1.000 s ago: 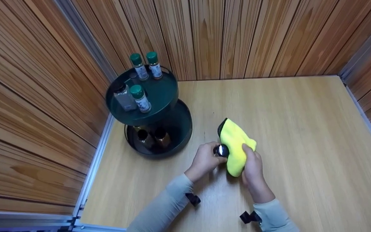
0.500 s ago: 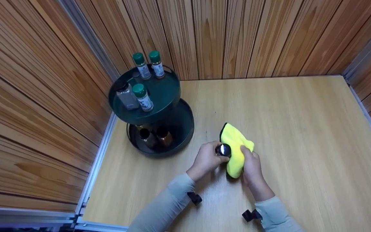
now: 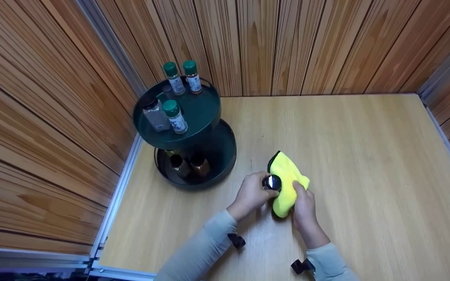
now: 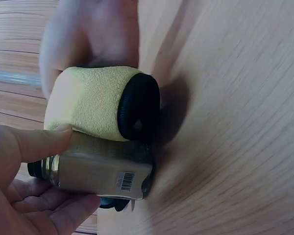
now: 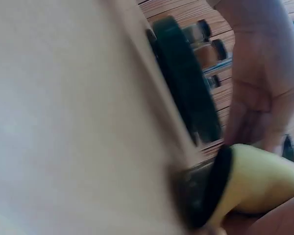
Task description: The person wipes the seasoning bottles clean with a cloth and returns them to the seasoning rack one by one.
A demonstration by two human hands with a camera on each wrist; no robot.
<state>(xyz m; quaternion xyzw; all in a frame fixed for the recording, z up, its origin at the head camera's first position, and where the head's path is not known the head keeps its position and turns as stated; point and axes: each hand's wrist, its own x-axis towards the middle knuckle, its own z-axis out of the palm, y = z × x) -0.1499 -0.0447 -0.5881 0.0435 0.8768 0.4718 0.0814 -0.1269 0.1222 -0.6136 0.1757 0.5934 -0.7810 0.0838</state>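
A clear spice jar [image 4: 98, 169] with a black cap [image 3: 272, 182] and a small barcode label is gripped by my left hand [image 3: 251, 195], thumb on one side and fingers on the other. My right hand [image 3: 304, 203] holds a yellow cloth [image 3: 289, 177] with a black edge, bunched with the thumb on top. In the left wrist view the cloth lies against the jar's side. The jar's base is close to the tabletop; I cannot tell whether it touches. Part of the jar is hidden behind the cloth in the right wrist view.
On the left stands a dark green two-tier rack [image 3: 199, 134]. Its upper tier bears several jars, among them a green-capped jar [image 3: 175, 117]; dark-capped jars [image 3: 199, 164] stand on the lower one. Wood-panelled walls [image 3: 256, 47] border the table [image 3: 358, 156].
The cloth has shifted slightly down along the jar, with my right hand moving along. My left hand keeps its grip on the jar. The head view has shifted a little.
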